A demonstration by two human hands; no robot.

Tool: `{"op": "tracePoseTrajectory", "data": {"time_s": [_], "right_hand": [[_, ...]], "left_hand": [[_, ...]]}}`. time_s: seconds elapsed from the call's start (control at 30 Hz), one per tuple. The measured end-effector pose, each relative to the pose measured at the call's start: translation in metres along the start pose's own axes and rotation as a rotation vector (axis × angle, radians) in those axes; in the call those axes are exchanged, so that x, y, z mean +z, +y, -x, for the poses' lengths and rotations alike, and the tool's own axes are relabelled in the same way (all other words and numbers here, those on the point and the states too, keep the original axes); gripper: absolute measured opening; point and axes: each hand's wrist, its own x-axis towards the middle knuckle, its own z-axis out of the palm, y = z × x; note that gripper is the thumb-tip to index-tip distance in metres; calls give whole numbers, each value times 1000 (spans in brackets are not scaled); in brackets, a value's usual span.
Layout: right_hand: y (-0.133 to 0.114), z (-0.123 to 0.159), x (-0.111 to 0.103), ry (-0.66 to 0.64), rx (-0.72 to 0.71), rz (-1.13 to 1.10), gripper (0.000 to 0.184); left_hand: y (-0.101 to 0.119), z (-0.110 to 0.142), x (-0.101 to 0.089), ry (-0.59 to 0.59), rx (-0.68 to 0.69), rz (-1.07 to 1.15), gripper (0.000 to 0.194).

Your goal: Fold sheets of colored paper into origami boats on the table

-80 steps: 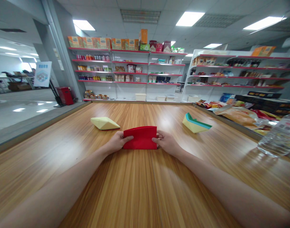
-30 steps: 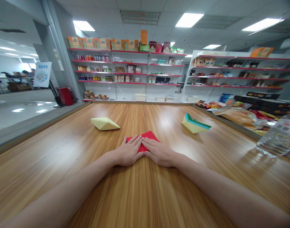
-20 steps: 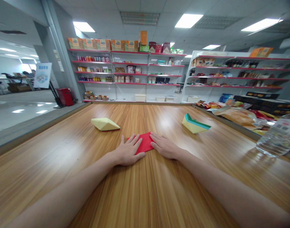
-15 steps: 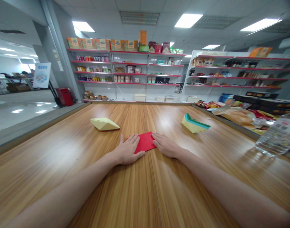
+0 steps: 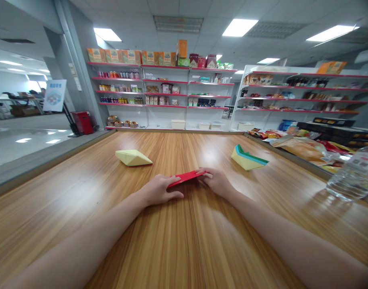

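A folded red sheet of paper [image 5: 186, 177] is tilted at the middle of the wooden table, its near edge raised off the surface. My left hand [image 5: 160, 190] lies at its left end, fingers stretched over the paper and thumb held apart from it. At the right end, my right hand [image 5: 216, 181] pinches the paper between bent fingers and thumb; part of the grip is hidden. Beyond my left hand rests a pale yellow folded paper boat [image 5: 133, 157]. A second paper boat [image 5: 248, 158], yellow with blue and green layers, stands beyond my right hand.
A clear plastic bottle [image 5: 350, 176] stands at the table's right side. Packaged snacks [image 5: 304, 146] are heaped past the right rim. Shelves of goods [image 5: 165, 94] line the back, and a raised edge [image 5: 102, 138] borders the wooden table [image 5: 159, 249].
The red paper has gone from lying flat under both hands to being tilted up. My right hand's fingers have curled round its end, while my left thumb has come off the paper.
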Motion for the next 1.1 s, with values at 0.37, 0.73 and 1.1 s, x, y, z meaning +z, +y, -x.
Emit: {"op": "tracePoseTrajectory", "data": {"time_s": [0.37, 0.73, 1.1], "right_hand": [[-13, -1, 2, 35, 259, -496, 32], [-31, 4, 13, -31, 306, -775, 30], [-55, 12, 31, -66, 313, -846, 27]], "left_hand": [[-9, 1, 10, 164, -354, 1420, 33], [-20, 9, 0, -131, -375, 1753, 32], [16, -3, 16, 28, -418, 1367, 34]]}}
